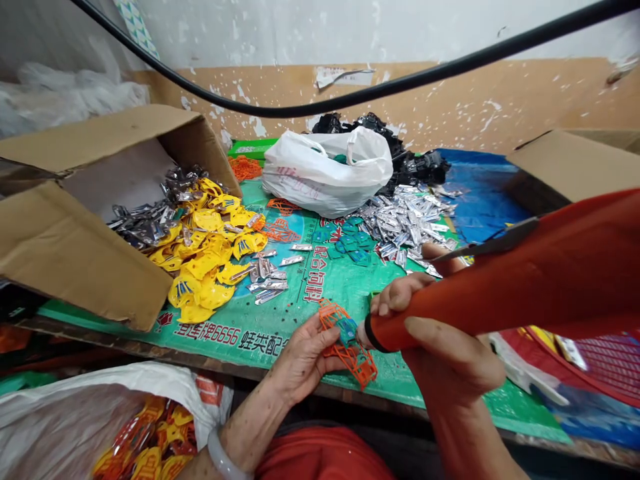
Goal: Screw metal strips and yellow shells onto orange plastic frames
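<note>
Orange frame [361,365] w/ teal pc [347,326] is near front edge of table [395,381], our L grip [299,357] pinching it betw. thumb & fingers; our R grip [453,357] is wrapped round red tool [480,293], tip right at teal pc. Yellow parts [203,283] piled to L, white bag [320,177] at back, silver strips [405,220] in front & R of it

On the green sheet [270,319], near left edge, we get dark red "牌6656", characters before it unclear, red emblem to its left. Just right of that we read "蛙类配" in black; the rest is cut off. Mid-sheet, red "配合饲料" runs near to far. White bag [325,180] beyond carries red print, too faint for us. Paper strip [350,77] on far wall [450,93]: illegible.
</note>
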### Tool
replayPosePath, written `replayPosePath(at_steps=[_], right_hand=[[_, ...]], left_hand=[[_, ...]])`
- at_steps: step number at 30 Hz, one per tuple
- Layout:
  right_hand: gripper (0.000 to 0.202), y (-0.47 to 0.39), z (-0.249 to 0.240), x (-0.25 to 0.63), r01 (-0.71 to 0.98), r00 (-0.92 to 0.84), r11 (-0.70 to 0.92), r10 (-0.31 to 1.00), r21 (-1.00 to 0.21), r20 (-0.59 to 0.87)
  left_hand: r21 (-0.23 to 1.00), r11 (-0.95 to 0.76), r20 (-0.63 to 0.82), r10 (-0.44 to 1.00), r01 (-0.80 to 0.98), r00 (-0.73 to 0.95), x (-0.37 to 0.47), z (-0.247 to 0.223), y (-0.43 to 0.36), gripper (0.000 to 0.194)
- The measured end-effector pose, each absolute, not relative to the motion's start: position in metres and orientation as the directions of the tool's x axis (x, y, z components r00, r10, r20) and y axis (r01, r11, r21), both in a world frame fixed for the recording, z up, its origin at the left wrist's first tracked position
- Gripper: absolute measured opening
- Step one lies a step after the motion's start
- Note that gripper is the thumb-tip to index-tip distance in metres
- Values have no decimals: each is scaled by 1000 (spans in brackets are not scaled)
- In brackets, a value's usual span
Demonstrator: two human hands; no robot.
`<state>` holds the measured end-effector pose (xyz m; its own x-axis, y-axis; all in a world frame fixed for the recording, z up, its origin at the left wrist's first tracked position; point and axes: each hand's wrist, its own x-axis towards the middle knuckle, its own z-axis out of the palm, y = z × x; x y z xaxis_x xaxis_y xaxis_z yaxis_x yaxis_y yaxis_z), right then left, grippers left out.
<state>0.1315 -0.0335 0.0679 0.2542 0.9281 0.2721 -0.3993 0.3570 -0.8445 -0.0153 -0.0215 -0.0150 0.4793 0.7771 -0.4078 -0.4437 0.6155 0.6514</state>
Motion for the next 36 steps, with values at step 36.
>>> replayPosePath(at_steps=[36], right_hand=[[46,-38,42,129,-325,93,384,922,-864,375]], left_hand=[[703,607,-374,758,-370,534,-16,-13,-21,34]])
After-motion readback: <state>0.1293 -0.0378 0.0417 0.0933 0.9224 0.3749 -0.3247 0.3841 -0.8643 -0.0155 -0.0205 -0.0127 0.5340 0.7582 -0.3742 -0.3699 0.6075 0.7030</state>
